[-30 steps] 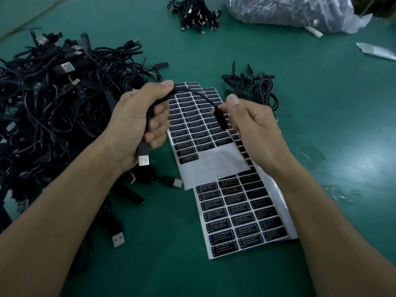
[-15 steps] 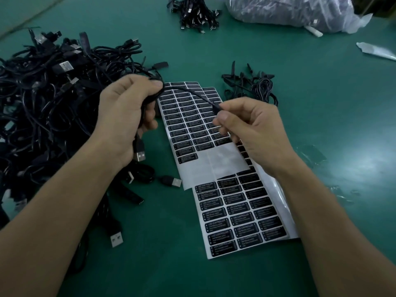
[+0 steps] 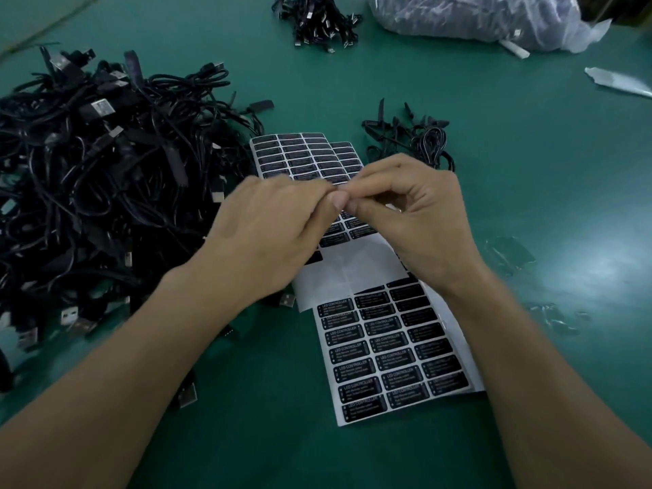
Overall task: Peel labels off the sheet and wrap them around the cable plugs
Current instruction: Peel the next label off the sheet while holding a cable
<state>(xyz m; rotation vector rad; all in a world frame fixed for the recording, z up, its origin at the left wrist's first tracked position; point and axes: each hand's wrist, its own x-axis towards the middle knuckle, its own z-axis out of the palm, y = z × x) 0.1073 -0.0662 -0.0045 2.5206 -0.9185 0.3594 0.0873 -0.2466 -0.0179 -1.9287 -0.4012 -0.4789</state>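
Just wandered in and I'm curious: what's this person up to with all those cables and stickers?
A person works bare-handed at a green table. The left hand and right hand meet fingertip to fingertip over a partly used sheet of black labels; what they pinch is hidden. A pile of black cables lies to the left, a second label sheet nearer the person.

The label sheet (image 3: 457,331) in front of me is smooth white paper carrying faintly glossy black labels (image 3: 386,342), and its stripped patch (image 3: 352,270) looks bare and satiny. Left of the sheet, my heap of cables (image 3: 88,192) is matt black plastic tipped with bright metal plugs (image 3: 103,106). Beyond the sheet lies a crinkled translucent plastic bag (image 3: 469,19), and the green table (image 3: 529,171) to the sheet's right has a soft sheen.
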